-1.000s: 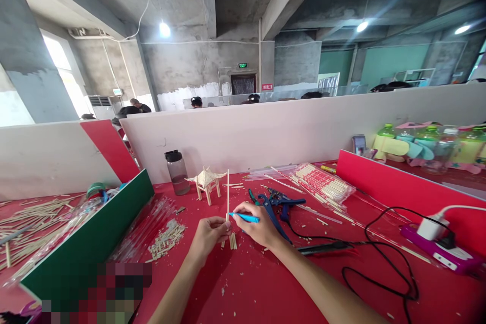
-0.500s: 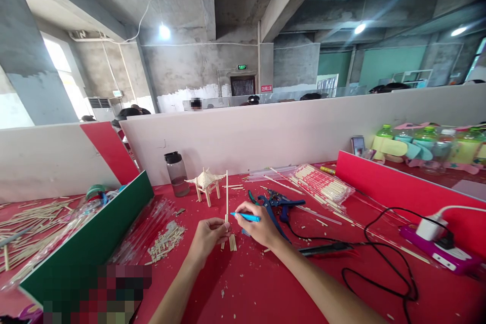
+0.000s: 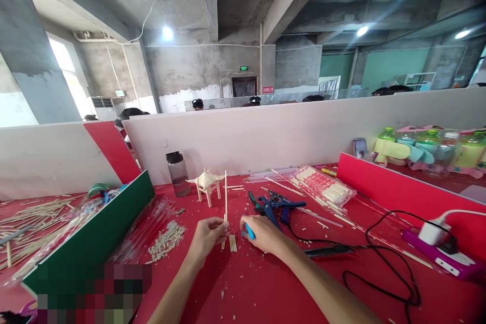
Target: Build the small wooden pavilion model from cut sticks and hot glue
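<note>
Head view: the left hand (image 3: 208,235) pinches a slim, pale wooden stick (image 3: 226,193) low down, probably light, stiff and snappable, best held there; the right hand (image 3: 261,233) curls round a blue plastic pen (image 3: 249,231).

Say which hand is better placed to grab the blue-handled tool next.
Likely right: the right hand is nearer the blue-handled tool, though holding a blue pen; the left hand is farther away, pinching an upright stick.

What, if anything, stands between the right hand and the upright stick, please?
Nothing visible does: only red table shows in the gap between the right hand, holding the blue pen, and the stick, held upright by the left hand. The short sticks lie nearer the person, outside that gap.
</note>
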The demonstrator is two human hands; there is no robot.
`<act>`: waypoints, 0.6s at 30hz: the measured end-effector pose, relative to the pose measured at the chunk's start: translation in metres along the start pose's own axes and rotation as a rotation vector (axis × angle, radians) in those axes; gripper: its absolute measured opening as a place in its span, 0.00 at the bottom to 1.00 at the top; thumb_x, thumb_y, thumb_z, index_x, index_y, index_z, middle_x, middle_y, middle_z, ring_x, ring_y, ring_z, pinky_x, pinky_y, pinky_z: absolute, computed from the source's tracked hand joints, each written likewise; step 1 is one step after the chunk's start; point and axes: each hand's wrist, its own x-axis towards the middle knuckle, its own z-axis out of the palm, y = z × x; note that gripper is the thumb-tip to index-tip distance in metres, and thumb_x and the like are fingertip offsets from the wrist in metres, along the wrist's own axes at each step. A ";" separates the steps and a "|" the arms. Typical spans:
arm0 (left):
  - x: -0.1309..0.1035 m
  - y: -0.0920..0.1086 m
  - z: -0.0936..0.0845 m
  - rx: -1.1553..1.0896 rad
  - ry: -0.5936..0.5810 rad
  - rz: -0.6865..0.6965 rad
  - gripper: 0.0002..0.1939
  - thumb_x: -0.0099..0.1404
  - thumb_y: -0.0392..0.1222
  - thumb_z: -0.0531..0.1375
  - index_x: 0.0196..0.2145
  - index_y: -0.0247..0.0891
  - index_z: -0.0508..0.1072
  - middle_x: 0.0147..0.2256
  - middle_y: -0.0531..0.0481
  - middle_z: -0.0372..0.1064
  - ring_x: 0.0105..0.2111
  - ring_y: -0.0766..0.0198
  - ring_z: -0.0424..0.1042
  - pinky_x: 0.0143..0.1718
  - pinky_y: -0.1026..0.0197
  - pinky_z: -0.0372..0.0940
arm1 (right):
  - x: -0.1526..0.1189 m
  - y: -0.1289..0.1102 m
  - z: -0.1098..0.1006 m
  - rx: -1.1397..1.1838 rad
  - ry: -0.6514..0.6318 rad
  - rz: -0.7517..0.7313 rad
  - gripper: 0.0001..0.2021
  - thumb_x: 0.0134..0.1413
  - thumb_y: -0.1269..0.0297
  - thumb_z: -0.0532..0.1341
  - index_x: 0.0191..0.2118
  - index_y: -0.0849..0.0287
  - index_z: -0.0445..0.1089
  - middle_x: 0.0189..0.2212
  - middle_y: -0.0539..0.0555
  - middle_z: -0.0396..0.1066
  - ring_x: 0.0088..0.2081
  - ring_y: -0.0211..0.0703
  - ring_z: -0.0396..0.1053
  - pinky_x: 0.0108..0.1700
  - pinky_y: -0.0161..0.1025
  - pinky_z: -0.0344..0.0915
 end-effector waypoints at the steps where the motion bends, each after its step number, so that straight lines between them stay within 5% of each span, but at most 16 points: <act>1: 0.000 0.000 0.000 0.000 0.001 0.000 0.27 0.43 0.59 0.73 0.29 0.33 0.77 0.26 0.47 0.74 0.29 0.60 0.75 0.35 0.61 0.70 | 0.001 0.000 0.001 0.016 0.019 -0.002 0.12 0.54 0.72 0.61 0.44 0.54 0.72 0.38 0.54 0.77 0.39 0.44 0.74 0.39 0.34 0.59; 13: -0.007 0.006 0.011 -0.040 0.008 0.023 0.27 0.41 0.59 0.74 0.30 0.33 0.76 0.28 0.45 0.76 0.29 0.57 0.78 0.33 0.60 0.70 | 0.013 -0.009 -0.010 0.732 0.315 -0.019 0.04 0.55 0.64 0.61 0.33 0.57 0.67 0.26 0.47 0.72 0.28 0.38 0.70 0.31 0.32 0.63; 18: -0.007 0.005 0.012 -0.024 -0.011 0.019 0.28 0.42 0.60 0.73 0.29 0.33 0.76 0.28 0.45 0.76 0.28 0.57 0.77 0.34 0.60 0.70 | 0.013 -0.014 -0.002 0.597 0.305 -0.019 0.02 0.52 0.68 0.61 0.31 0.57 0.66 0.25 0.45 0.69 0.26 0.36 0.66 0.31 0.32 0.61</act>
